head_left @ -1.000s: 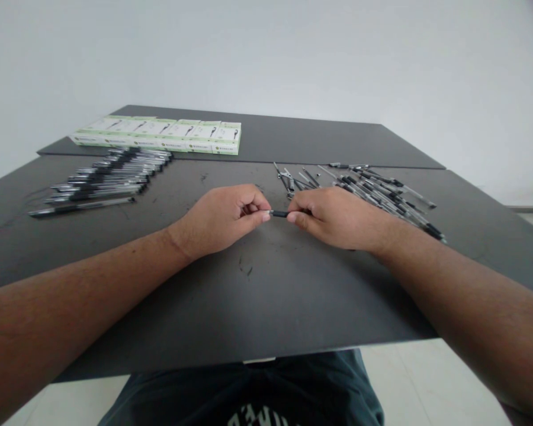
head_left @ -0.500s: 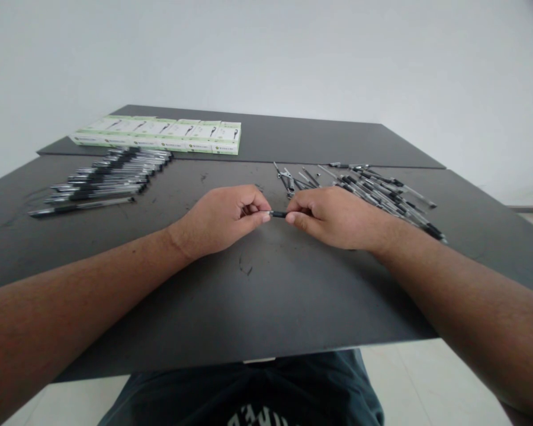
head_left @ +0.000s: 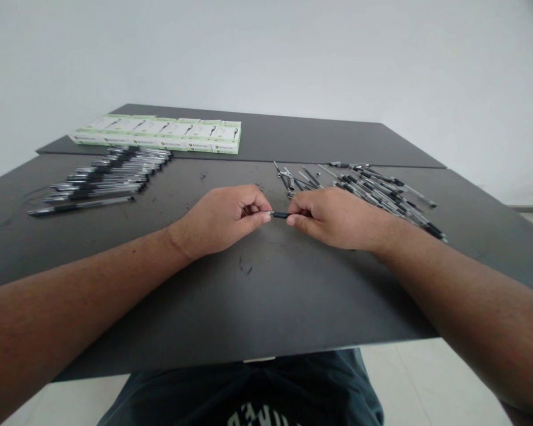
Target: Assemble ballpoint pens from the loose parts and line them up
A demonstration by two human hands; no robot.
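Both my hands meet over the middle of the dark table [head_left: 266, 296]. My left hand [head_left: 222, 218] pinches one end of a pen [head_left: 279, 215] between thumb and fingers. My right hand [head_left: 337, 218] grips the pen's other end, with most of the barrel hidden in its fist. Only a short black section with a silver tip shows between the two hands. Both forearms rest on the tabletop.
A loose heap of pens and pen parts [head_left: 373, 189] lies just behind my right hand. A neat row of pens [head_left: 102, 180] lies at the far left. Behind it stands a line of white-and-green boxes [head_left: 160, 134]. A second dark table [head_left: 293, 139] adjoins at the back.
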